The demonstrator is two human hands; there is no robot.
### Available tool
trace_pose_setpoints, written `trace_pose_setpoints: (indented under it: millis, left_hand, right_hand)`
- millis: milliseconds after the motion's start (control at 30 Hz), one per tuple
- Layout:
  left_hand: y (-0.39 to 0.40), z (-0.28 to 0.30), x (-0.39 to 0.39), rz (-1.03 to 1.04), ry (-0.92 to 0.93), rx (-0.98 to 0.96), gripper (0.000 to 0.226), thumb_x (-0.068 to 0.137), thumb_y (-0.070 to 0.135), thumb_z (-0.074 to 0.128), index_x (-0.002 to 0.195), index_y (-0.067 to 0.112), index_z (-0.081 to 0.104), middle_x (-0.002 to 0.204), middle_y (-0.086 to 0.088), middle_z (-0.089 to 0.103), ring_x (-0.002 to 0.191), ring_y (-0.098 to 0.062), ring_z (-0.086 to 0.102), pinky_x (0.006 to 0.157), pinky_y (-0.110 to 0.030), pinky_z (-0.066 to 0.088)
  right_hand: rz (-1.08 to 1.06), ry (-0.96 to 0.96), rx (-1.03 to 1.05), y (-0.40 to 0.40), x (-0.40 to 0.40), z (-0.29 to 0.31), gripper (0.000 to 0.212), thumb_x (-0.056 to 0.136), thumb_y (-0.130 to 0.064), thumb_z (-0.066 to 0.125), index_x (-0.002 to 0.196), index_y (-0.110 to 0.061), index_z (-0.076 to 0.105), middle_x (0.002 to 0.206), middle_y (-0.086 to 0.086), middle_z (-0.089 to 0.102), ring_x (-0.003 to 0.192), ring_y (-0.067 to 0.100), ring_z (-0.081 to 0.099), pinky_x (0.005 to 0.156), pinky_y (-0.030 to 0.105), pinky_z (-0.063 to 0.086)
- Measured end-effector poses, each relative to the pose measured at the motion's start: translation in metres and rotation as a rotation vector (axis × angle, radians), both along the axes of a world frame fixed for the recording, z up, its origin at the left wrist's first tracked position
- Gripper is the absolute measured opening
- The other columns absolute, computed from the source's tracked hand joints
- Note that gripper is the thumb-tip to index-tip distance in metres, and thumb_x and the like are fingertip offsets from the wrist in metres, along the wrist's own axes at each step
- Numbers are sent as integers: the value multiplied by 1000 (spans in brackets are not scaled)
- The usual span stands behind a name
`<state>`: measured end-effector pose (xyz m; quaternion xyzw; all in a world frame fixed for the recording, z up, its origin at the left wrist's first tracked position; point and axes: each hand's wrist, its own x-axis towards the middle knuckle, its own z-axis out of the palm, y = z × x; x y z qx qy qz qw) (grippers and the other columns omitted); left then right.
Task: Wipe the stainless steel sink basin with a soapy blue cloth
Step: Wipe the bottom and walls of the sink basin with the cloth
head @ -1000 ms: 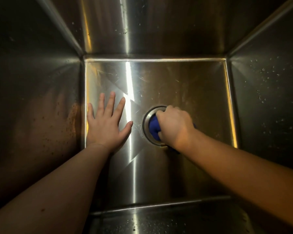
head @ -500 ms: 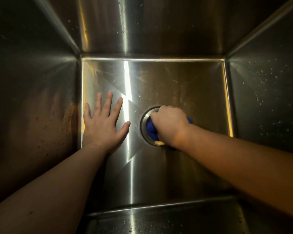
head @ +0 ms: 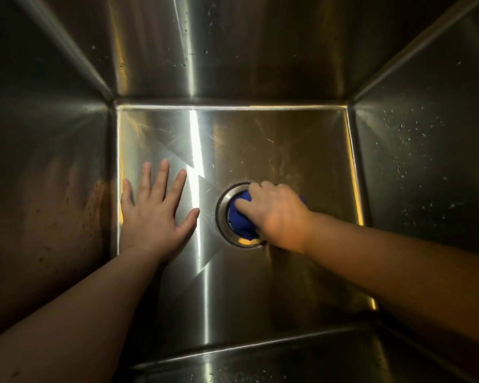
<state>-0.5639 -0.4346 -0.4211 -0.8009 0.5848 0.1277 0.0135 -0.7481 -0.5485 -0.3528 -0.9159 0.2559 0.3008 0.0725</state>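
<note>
I look straight down into a deep stainless steel sink basin (head: 274, 150). My right hand (head: 274, 211) grips a bunched blue cloth (head: 239, 219) and presses it into the round drain opening (head: 223, 217) in the middle of the floor. Most of the cloth is hidden under my fingers. My left hand (head: 155, 214) lies flat on the basin floor to the left of the drain, fingers spread and straight, close to the left wall.
Four steep steel walls close in the basin. The left wall (head: 53, 203) carries brownish spots and streaks low down. Water droplets dot the right wall (head: 415, 150) and the back wall (head: 205, 51). The near wall (head: 260, 360) runs along the bottom.
My right hand has shifted the cloth slightly within the drain, and more of the cloth shows now. My left hand stays flat in the same place.
</note>
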Motion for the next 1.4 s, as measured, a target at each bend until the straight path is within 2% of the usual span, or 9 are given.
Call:
trace_pose_setpoints:
  millis: [267, 500, 633, 700, 833, 1000, 1100, 1267, 1400]
  left_hand:
    - [1, -1, -1, -2, -28, 7, 75, 84, 63, 22, 150, 30, 14, 159, -1, 4, 146, -25, -2, 114, -56, 7]
    - [0, -1, -1, -6, -44, -3, 74, 84, 63, 23, 150, 29, 16, 159, -1, 8, 146, -26, 2, 113, -55, 9]
    - [1, -2, -1, -10, -35, -18, 74, 84, 62, 24, 150, 29, 18, 159, -3, 10, 146, -27, 3, 113, -55, 8]
    - [1, -1, -1, -11, -27, -25, 74, 84, 62, 23, 150, 28, 18, 159, -3, 9, 146, -27, 3, 113, -56, 7]
    - [1, -2, -1, -28, -26, -1, 75, 84, 63, 20, 151, 29, 14, 160, -3, 4, 146, -28, -1, 113, -57, 6]
    - [0, 4, -1, -50, -27, 52, 74, 90, 59, 24, 152, 25, 2, 159, -6, -7, 146, -27, -9, 114, -57, 1]
    - [-4, 20, -14, -124, -19, -10, 73, 91, 52, 34, 151, 19, 9, 159, -10, 5, 146, -29, 2, 113, -54, 7]
    - [-30, 49, -70, -444, 335, -82, 73, 86, 50, 35, 150, 16, 20, 154, -7, 30, 142, -23, 26, 114, -38, 20]
    - [-46, 58, -104, -316, 616, 26, 81, 87, 46, 56, 151, 22, 13, 148, -3, 36, 133, -19, 37, 108, -32, 31]
  right_hand:
    - [-100, 72, -97, 20, 32, -9, 28, 88, -21, 51, 116, -17, 55, 123, 12, 52, 112, 34, 49, 87, 42, 41]
    - [-84, -103, 29, 3, -12, 11, 50, 77, -31, 65, 122, -23, 43, 121, 9, 47, 108, 30, 48, 80, 39, 42]
    - [-219, -191, 66, 22, -64, 14, 73, 78, -40, 65, 138, -25, 26, 132, 10, 38, 118, 27, 41, 95, 41, 43]
    - [-233, -166, 127, 32, -83, 12, 84, 80, -53, 57, 146, -24, 14, 146, 15, 24, 133, 31, 27, 111, 44, 28]
    - [-341, -130, 246, 34, -76, 12, 73, 89, -62, 31, 147, -31, 0, 156, 10, 2, 143, 27, 3, 116, 46, 4]
    - [-442, -100, 267, 19, -53, 15, 59, 97, -44, 30, 148, -30, 4, 152, 5, 20, 137, 26, 20, 112, 47, 19]
    - [-570, -170, 314, 3, -62, 25, 67, 95, -38, 43, 148, -30, 3, 152, 3, 29, 138, 25, 28, 110, 49, 25]
    - [-881, -218, 457, -4, -76, 23, 82, 79, -37, 71, 145, -20, 25, 142, 7, 35, 123, 25, 46, 103, 42, 40]
    - [-801, -128, 347, -2, -87, 21, 76, 71, -50, 73, 134, -22, 42, 129, 6, 40, 122, 24, 40, 102, 38, 38]
